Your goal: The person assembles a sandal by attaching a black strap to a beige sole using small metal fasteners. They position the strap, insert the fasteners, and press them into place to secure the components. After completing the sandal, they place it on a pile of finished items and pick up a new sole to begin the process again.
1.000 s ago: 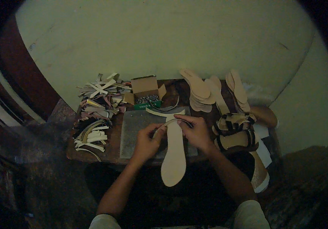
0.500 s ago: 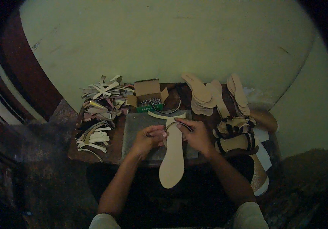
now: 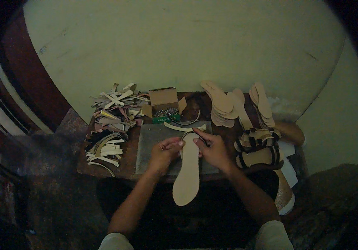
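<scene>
A pale beige insole (image 3: 186, 179) hangs between my hands, its narrow end up and its broad end toward me. My left hand (image 3: 165, 153) pinches the insole's left edge with thumb and fingers. On the other side my right hand (image 3: 215, 149) grips the narrow end, its thumb on the face and its index finger along the top. A thin dark strap (image 3: 187, 133) curves over that narrow end and runs between both hands. Just beyond, a cream curved strip (image 3: 183, 128) lies at the top of a grey slab (image 3: 145, 143). My fingers behind the insole are hidden.
An open cardboard box (image 3: 165, 110) of small metal pieces stands behind the slab. Strip offcuts (image 3: 108, 125) heap at the left of the wooden table (image 3: 130, 160). Stacked insoles (image 3: 218, 102) sit back right, with strapped sandals (image 3: 257, 152) nearer. A pale wall (image 3: 187, 50) rises behind.
The dark strap has moved up from across the insole to its narrow end. My left hand has come in against the insole's edge, and my right thumb now presses on its face.
</scene>
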The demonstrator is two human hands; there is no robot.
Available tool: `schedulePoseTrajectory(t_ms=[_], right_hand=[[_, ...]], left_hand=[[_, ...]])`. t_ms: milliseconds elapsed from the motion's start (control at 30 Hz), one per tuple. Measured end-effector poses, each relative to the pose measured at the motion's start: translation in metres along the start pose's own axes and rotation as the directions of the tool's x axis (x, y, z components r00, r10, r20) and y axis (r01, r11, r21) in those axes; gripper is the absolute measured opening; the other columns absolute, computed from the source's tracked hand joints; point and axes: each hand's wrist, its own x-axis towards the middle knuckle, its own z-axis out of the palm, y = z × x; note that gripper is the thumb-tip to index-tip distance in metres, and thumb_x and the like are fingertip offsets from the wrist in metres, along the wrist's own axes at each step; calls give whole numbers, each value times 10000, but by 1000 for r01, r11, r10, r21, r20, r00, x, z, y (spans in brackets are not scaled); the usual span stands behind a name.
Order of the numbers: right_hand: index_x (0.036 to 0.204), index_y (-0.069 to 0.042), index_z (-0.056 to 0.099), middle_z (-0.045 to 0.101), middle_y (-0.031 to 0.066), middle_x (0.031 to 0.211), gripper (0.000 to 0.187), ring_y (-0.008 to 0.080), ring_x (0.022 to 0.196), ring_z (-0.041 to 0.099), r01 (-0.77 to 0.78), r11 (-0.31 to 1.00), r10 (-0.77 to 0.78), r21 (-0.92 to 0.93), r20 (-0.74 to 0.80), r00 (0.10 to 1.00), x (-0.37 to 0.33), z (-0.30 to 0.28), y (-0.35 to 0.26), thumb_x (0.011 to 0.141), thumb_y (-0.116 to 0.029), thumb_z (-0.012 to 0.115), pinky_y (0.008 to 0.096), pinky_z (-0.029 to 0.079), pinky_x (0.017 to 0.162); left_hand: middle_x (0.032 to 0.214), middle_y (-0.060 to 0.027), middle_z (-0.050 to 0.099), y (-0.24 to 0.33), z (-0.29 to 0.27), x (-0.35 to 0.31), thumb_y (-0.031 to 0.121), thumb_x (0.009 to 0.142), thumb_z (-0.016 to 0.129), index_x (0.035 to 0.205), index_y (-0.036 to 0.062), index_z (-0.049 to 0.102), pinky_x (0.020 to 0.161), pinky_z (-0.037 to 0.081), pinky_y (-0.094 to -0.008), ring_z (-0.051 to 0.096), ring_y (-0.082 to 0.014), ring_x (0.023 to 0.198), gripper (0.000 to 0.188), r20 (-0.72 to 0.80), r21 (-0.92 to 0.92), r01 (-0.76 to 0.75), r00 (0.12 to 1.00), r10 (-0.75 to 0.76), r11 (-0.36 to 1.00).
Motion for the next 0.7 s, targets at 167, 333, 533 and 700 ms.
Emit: schedulePoseTrajectory(t_ms=[167, 333, 533, 700], right_hand=[[1270, -52, 597, 701, 130, 1028, 352, 96, 768, 623, 220, 966, -230, -136, -61, 971, 6, -4, 18, 921, -95, 597, 260, 515, 619], [1272, -52, 596, 705, 117, 1004, 356, 80, 755, 600, 39, 998, -40, -40, -39, 998, 0, -1, -10, 918, -95, 600, 260, 507, 677], [1256, -61, 612, 710, 89, 952, 340, 59, 703, 566, 108, 993, -112, -49, -72, 991, 3, -3, 7, 920, -110, 608, 253, 500, 621], [1252, -63, 615, 713, 92, 948, 336, 69, 704, 575, 25, 998, -29, -50, -79, 996, 2, -4, 0, 921, -122, 612, 261, 498, 643]], left_hand=[[1101, -78, 641, -8, 4, 3, 182, 873, 707, 1209, 18, 573, 824, 506, -312, 613, -178, 968, 398, 5, -48, 18, 1000, -17, 999], [1083, -80, 639, -11, -1, 5, 136, 885, 687, 1192, 11, 571, 806, 519, -308, 619, -181, 941, 351, 7, -111, -84, 996, 86, 990], [1055, -94, 655, -14, 7, 4, 107, 855, 716, 1224, 15, 553, 791, 504, -278, 625, -155, 913, 413, 61, -175, -61, 996, 72, 983], [1048, -87, 662, 2, 18, -9, 92, 840, 724, 1250, 8, 532, 749, 504, -278, 625, -151, 923, 460, 84, -120, -22, 996, 33, 992]])
